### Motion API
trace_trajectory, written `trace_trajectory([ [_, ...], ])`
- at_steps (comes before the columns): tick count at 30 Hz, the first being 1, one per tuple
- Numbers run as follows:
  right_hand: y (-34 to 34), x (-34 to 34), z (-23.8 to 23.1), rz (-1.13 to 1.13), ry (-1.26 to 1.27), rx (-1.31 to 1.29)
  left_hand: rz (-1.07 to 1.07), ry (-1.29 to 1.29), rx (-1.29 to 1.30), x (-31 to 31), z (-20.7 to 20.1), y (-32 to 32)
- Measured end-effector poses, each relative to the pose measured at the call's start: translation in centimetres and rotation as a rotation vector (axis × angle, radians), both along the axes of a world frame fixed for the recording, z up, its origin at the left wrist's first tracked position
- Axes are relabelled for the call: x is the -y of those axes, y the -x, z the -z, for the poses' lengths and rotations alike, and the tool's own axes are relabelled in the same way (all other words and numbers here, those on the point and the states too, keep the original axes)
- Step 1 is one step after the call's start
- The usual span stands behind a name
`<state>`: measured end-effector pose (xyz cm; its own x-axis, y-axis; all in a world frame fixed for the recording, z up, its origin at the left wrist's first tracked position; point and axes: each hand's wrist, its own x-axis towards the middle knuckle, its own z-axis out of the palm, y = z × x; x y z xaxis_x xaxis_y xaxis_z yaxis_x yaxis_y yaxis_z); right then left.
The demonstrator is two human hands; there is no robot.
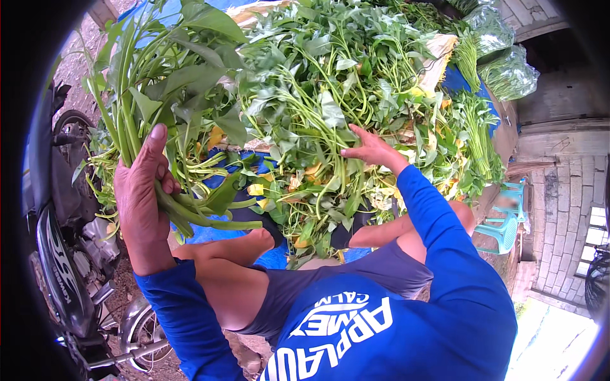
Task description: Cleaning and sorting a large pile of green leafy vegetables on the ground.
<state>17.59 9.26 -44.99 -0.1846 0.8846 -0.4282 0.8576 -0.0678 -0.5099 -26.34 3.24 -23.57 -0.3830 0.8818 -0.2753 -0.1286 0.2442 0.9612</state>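
Head view: the left hand [145,190] is clamped on a bunch of greens [130,120], above the left part of the blue tarp [273,258]. Right hand [375,150]: thumb and forefinger apart, at the loose pile [318,76] covering the tarp. Motorcycle [63,273]: beyond the left edge. Plastic bags [511,73]: far right corner. Teal chair [504,233]: beyond the right edge, before a block wall [565,184].

"Is all of the left hand [141,206] visible?"
"No, the leafy bunch [166,76] hides some fingers, and its top runs past the far edge."
"The right hand [376,151]?"
"Some fingers are out of sight; I can't tell its grip."
"Anything else cut off?"
"The motorcycle [62,276], left, and the blue shirt [438,333], near."
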Motion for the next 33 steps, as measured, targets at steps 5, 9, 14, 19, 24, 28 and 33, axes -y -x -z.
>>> trace_trajectory([
  [5, 0.8, -3.4, -3.1, 0.397, 0.099, -0.014, -0.035, 0.031, -0.011, 0.3, 0.2, 0.9],
  [9, -2.7, -7.3, 4.7, 0.252, -0.514, 0.027, -0.020, 0.040, 0.004, -1.0, 0.0, -0.4],
  [14, 1.0, -8.9, 8.1, 0.297, -0.495, 0.092, 0.028, 0.022, -0.013, -1.6, 0.3, -1.4],
  [19, 1.0, -8.9, 6.9, 0.266, -0.452, -0.101, 0.094, 0.012, 0.004, -2.5, 0.6, -2.5],
  [24, 2.4, -3.1, -2.8, 0.604, 0.095, -0.999, 0.139, 0.047, -0.034, -2.5, 1.3, -1.7],
  [28, 1.5, 2.1, -5.6, 0.637, 0.105, -1.231, 0.147, 0.041, -0.048, -2.9, 2.9, -3.7],
  [33, 2.1, 7.7, -7.7, 0.665, -0.151, -1.329, 0.198, 0.109, -0.111, -2.0, 8.7, -9.3],
])
